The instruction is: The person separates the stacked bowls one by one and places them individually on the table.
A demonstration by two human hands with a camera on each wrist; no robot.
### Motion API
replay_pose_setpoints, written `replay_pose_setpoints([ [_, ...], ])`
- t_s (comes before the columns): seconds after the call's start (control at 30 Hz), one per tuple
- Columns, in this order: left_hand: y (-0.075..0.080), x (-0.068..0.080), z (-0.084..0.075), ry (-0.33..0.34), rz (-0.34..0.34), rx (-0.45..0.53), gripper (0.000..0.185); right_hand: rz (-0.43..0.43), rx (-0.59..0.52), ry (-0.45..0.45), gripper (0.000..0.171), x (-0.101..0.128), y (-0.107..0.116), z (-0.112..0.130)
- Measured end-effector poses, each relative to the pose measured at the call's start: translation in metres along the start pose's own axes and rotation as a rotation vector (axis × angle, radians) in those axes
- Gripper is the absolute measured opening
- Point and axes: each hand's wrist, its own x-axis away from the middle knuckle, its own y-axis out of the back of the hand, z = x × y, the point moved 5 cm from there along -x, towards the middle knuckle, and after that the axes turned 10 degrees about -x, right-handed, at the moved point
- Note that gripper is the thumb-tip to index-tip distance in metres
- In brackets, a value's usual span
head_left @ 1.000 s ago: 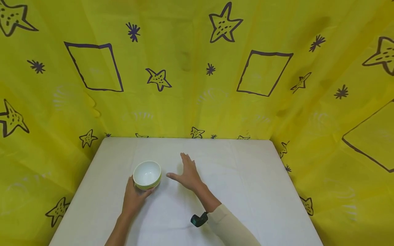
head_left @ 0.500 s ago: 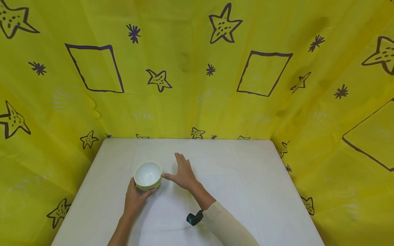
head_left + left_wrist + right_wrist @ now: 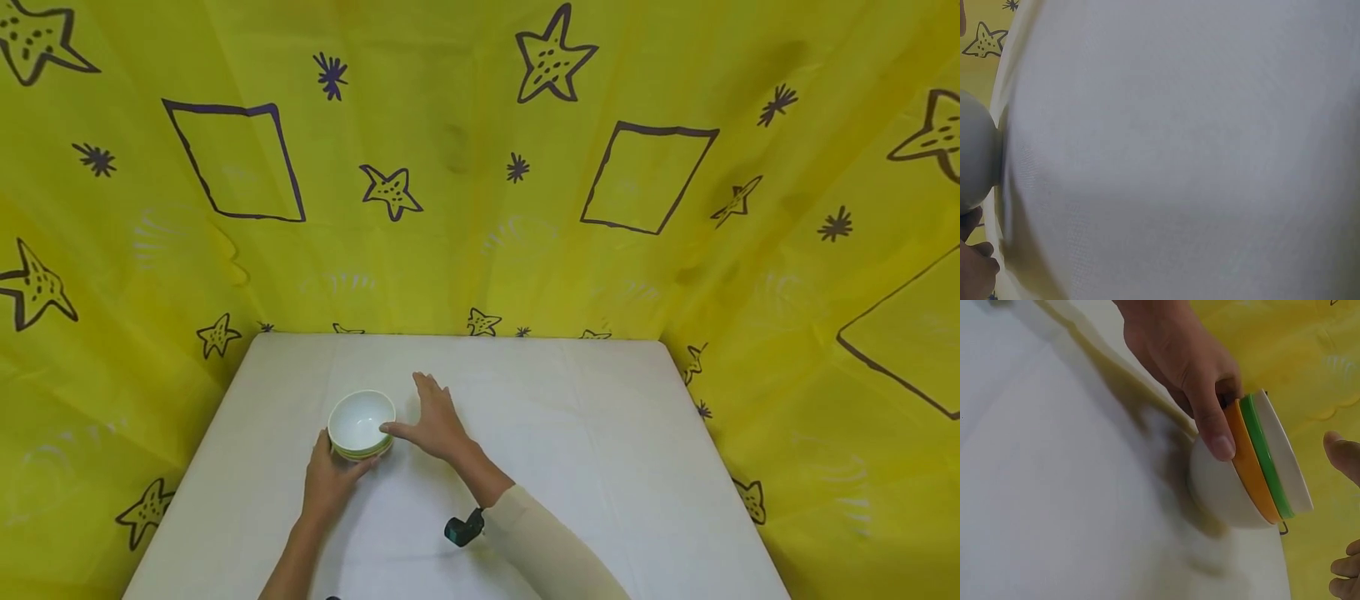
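A stack of nested bowls [image 3: 362, 423] is held over the left half of the white table, its white inside facing up in the head view. From the side, in the right wrist view, the stack [image 3: 1222, 487] shows a white base bowl, then orange and green bands and a pale rim on top. My left hand [image 3: 327, 483] grips it from the near left side, thumb pressed on the outer wall. My right hand [image 3: 435, 423] has its fingers spread and holds nothing; its thumb overlaps the bowl's right rim. In the left wrist view the white bowl [image 3: 974, 153] is cut off by the left edge.
A white cloth covers the table [image 3: 570, 467]. Yellow curtains [image 3: 465, 250] with drawn stars and frames enclose the back and both sides. A small black camera [image 3: 463, 527] sits on the right wrist, close to the sleeve cuff.
My right hand has moved left toward the bowls, from a gap beside them until its thumb overlaps the rim. The left hand and the stack have barely moved.
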Motion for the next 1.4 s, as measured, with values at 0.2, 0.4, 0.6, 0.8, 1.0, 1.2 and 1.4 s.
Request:
replay_pose_setpoints([
  [0.2,0.002,-0.001,-0.001,-0.014,0.001,-0.002,0.096,0.020,-0.036,-0.008,0.107,-0.003,-0.009,0.005],
  [0.4,0.002,-0.001,0.000,-0.020,0.009,-0.003,0.093,0.030,-0.044,0.004,0.107,-0.003,-0.016,0.010],
  [0.6,0.002,0.000,-0.001,-0.046,-0.014,0.009,0.088,0.044,-0.042,0.027,0.108,-0.005,-0.024,0.013],
  [0.8,0.000,-0.001,0.001,-0.040,-0.002,0.022,0.087,0.063,-0.034,0.051,0.108,-0.006,-0.029,0.018],
  [1.0,0.003,-0.002,0.000,-0.041,-0.010,-0.009,0.085,0.070,-0.017,0.067,0.105,-0.008,-0.030,0.025],
  [1.2,0.003,-0.003,0.001,-0.026,0.004,-0.023,0.089,0.080,-0.012,0.065,0.104,-0.008,-0.032,0.028],
  [1.4,0.003,-0.002,0.001,-0.034,-0.008,-0.038,0.088,0.084,-0.014,0.049,0.104,-0.007,-0.034,0.030],
])
